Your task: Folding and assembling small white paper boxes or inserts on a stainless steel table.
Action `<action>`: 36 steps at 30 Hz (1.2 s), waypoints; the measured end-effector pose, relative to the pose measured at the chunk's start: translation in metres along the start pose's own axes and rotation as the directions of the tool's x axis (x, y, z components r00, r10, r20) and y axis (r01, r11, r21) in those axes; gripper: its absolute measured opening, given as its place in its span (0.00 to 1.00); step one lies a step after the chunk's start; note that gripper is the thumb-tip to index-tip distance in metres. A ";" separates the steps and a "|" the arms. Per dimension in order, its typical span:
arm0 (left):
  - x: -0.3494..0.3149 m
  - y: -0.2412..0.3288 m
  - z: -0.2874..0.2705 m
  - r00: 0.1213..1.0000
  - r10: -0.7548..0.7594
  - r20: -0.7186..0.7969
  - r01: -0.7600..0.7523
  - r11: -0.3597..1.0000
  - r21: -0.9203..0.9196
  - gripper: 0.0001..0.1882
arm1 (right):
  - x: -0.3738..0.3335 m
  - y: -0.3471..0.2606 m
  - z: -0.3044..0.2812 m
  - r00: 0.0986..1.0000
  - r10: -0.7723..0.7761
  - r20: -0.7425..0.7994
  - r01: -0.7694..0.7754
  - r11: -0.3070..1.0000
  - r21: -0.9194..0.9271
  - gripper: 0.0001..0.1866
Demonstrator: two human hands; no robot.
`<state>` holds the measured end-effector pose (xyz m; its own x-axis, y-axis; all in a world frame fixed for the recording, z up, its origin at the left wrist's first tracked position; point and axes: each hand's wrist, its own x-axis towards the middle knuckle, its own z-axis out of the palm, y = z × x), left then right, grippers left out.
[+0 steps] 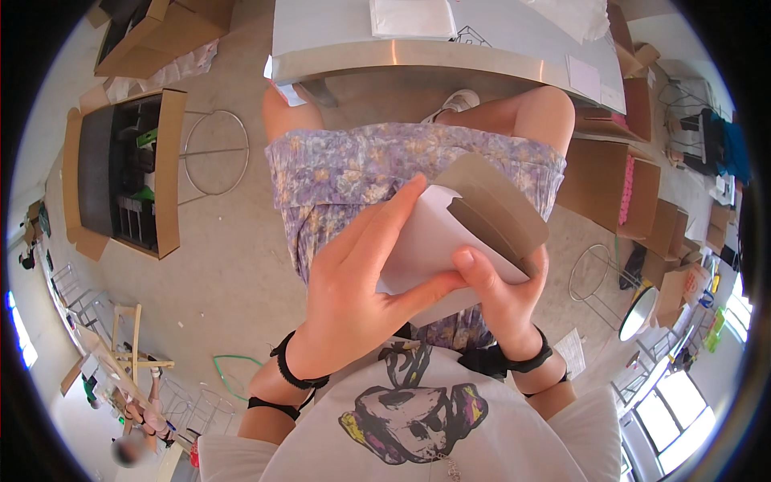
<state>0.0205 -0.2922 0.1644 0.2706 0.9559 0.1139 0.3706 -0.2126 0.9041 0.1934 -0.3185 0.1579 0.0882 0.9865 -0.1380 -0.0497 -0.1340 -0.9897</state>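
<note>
Above my lap I hold a small white cardboard box [422, 233] between both hands. Its flap [498, 197] stands up, showing the grey-brown inner side, and the end facing away from me gapes. My left hand [349, 277] grips the box's left side, fingers stretched along it and the thumb reaching across the near face. On the right, my right hand [506, 293] clasps the lower right corner, its thumb pressed on the near face and fingers mostly hidden behind. What lies inside the box, if anything, is hidden. Patterned purple cloth [345, 173] covers my lap beneath it.
Ahead is a table with a metal edge [393, 55], with a stack of white sheets [412, 18] on it. An open carton [165, 173] with dark contents sits at left by a round-based stool [217, 153]. More cartons [602, 185] stand at right. Other people are farther off.
</note>
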 end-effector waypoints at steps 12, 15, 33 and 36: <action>0.000 -0.008 0.000 0.991 0.073 -0.112 -0.052 0.983 0.177 0.37 | 0.022 -0.010 -0.010 0.896 -0.429 0.114 0.424 0.754 -0.502 0.20; 0.003 -0.009 0.001 0.976 0.203 -0.080 -0.183 0.961 0.206 0.37 | 0.023 -0.020 -0.001 0.979 -0.176 0.107 0.205 0.854 -0.477 0.14; 0.003 -0.012 -0.002 0.969 0.238 -0.066 -0.206 0.927 0.312 0.30 | 0.012 -0.011 0.006 0.999 -0.034 0.006 0.034 0.988 -0.151 0.17; -0.001 -0.012 -0.001 0.978 0.205 -0.036 -0.190 0.950 0.247 0.28 | 0.011 -0.011 0.005 0.994 -0.096 0.045 0.103 0.974 -0.200 0.18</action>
<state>0.0149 -0.2906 0.1543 0.3087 0.8985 0.3120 0.5203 -0.4341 0.7354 0.1901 -0.3057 0.1674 0.0478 0.9980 -0.0406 0.1599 -0.0478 -0.9860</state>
